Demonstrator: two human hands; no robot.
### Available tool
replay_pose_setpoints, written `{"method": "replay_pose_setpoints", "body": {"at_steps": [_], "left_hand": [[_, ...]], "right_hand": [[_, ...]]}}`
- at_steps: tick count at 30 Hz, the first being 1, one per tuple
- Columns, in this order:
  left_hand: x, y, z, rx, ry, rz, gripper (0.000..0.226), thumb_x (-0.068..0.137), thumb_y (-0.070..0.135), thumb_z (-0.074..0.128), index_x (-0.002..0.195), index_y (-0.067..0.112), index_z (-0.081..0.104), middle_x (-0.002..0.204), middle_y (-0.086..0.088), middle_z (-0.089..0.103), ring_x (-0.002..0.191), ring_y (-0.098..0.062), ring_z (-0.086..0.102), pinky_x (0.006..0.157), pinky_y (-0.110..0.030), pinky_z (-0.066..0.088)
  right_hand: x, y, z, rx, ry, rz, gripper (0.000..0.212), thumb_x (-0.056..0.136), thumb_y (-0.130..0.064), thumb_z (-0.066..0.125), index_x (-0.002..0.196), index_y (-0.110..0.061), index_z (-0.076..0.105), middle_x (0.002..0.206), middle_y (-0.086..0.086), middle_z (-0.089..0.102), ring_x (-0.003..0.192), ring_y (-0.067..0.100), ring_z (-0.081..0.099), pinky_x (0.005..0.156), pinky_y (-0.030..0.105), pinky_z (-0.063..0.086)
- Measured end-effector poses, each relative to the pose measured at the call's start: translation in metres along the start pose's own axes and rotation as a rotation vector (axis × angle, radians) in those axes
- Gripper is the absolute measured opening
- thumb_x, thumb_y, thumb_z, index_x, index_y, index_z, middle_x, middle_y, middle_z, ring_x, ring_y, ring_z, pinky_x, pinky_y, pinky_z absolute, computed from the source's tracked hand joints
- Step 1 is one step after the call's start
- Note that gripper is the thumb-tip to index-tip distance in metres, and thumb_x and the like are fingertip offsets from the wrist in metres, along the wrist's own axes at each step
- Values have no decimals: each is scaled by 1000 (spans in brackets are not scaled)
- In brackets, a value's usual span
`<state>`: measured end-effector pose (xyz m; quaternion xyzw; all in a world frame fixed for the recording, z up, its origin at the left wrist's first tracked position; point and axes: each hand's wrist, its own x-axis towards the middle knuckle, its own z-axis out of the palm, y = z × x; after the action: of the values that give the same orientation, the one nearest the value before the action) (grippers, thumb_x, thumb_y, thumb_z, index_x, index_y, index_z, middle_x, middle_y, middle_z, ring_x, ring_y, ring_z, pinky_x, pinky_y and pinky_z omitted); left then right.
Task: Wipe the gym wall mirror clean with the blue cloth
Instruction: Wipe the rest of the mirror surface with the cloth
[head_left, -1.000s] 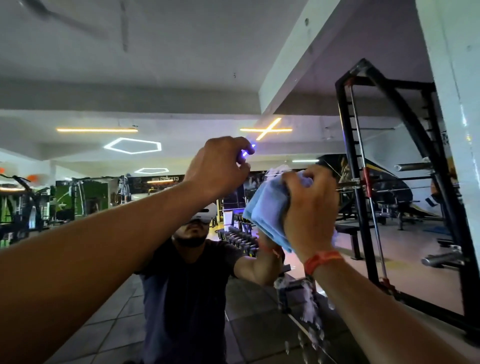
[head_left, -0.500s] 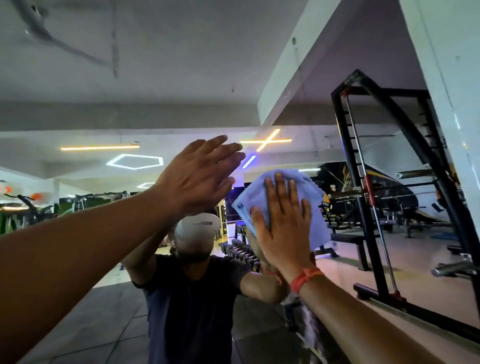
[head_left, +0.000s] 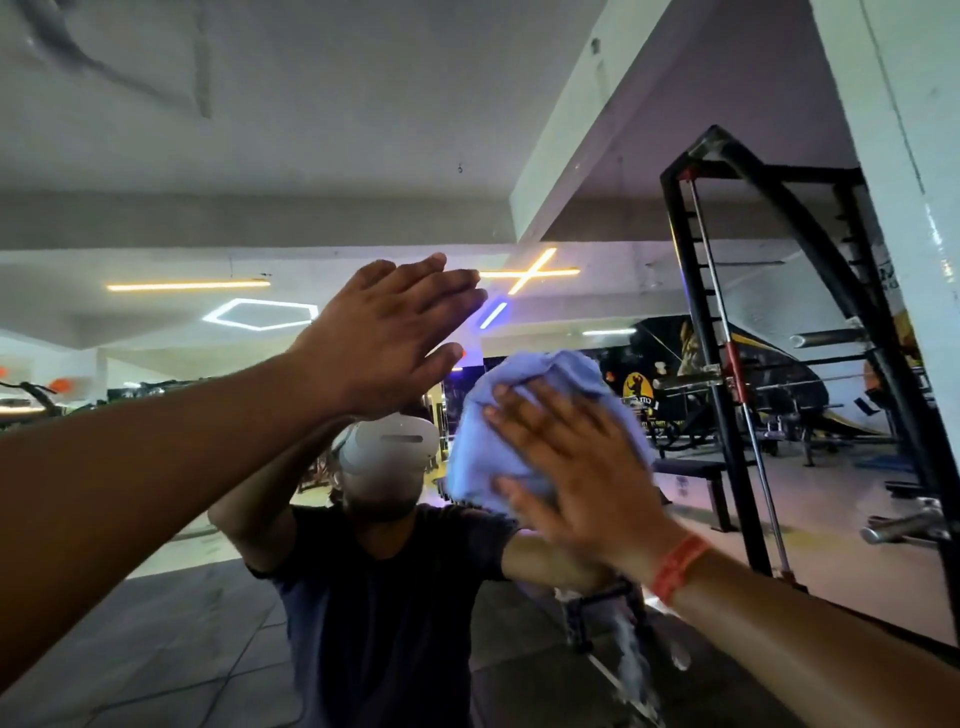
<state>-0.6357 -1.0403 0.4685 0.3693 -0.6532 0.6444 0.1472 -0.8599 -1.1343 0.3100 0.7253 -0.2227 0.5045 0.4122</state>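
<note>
- While our right hand (head_left: 576, 473) pressed flat, fingers spread, the blue cloth (head_left: 498, 415) lay bunched beneath them against the mirror (head_left: 727, 545).
- Our left hand (head_left: 384, 338) stayed apart, fingers straight, holding nothing.

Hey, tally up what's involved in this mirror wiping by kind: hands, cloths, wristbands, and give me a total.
Hands: 2, left hand and right hand
Blue cloth: 1
Orange wristband: 1
Total: 4
</note>
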Motion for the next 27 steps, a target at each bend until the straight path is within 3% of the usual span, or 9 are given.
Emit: {"method": "replay_pose_setpoints", "body": {"at_steps": [3, 5, 8, 11, 14, 16, 19, 22, 27], "left_hand": [[1, 0, -6, 5, -18, 5, 60, 101, 51, 32, 153, 23, 44, 160, -1, 42, 148, -29, 37, 111, -47, 36], [1, 0, -7, 11, -29, 3, 61, 102, 51, 31, 154, 23, 43, 161, -2, 41, 149, -29, 36, 112, -47, 36], [-1, 1, -5, 4, -23, 8, 59, 102, 49, 34, 153, 21, 45, 160, -3, 42, 149, -30, 38, 111, -47, 37], [-5, 2, -1, 10, -24, 3, 59, 103, 47, 34, 154, 21, 43, 162, -3, 39, 150, -29, 35, 112, -48, 33], [-8, 6, 0, 18, -30, -21, 60, 103, 47, 32, 156, 20, 41, 164, -3, 35, 152, -29, 31, 115, -49, 28], [-8, 8, 1, 21, -38, -35, 60, 103, 46, 32, 157, 20, 39, 166, -3, 33, 154, -28, 28, 117, -50, 26], [-9, 9, 3, 21, -42, -34, 60, 104, 47, 33, 158, 21, 37, 167, -2, 31, 155, -28, 26, 118, -51, 26], [-9, 7, 5, 45, -39, -20, 60, 105, 48, 31, 159, 22, 35, 167, -3, 29, 155, -27, 25, 118, -51, 26], [-10, 10, 6, 58, -12, -25, 61, 104, 47, 30, 157, 18, 39, 166, -5, 32, 154, -29, 28, 117, -53, 28]], "right_hand": [[14, 45, -8, -35, 90, 376, 61, 102, -57, 35, 159, -38, 30, 167, -8, 27, 157, 24, 20, 119, 59, 27], [26, 29, -2, 51, 132, 614, 60, 104, -55, 30, 161, -38, 20, 170, -6, 20, 158, 24, 12, 123, 60, 18], [20, -17, 7, 101, 43, 319, 65, 103, -54, 30, 163, -32, 19, 171, -7, 13, 159, 20, 8, 125, 56, 11], [13, 21, -8, -31, -32, -11, 63, 102, -55, 39, 159, -28, 35, 168, -6, 25, 156, 21, 22, 121, 55, 25], [23, 60, -21, -42, 56, 280, 64, 103, -53, 38, 159, -24, 34, 168, 3, 27, 156, 26, 22, 118, 56, 32], [28, 41, -17, 24, 81, 413, 68, 103, -55, 33, 162, -21, 27, 171, 2, 16, 159, 22, 11, 122, 56, 26], [16, 0, -10, 80, -2, 148, 72, 103, -59, 32, 162, -18, 25, 171, -2, 14, 158, 17, 12, 122, 58, 22], [18, 25, -19, -78, -58, -79, 68, 103, -59, 37, 159, -21, 36, 169, -5, 24, 155, 18, 24, 118, 57, 28], [47, 18, -10, -4, 30, 381, 73, 102, -61, 27, 164, -23, 17, 172, -5, 10, 159, 15, 3, 124, 55, 18]]}}
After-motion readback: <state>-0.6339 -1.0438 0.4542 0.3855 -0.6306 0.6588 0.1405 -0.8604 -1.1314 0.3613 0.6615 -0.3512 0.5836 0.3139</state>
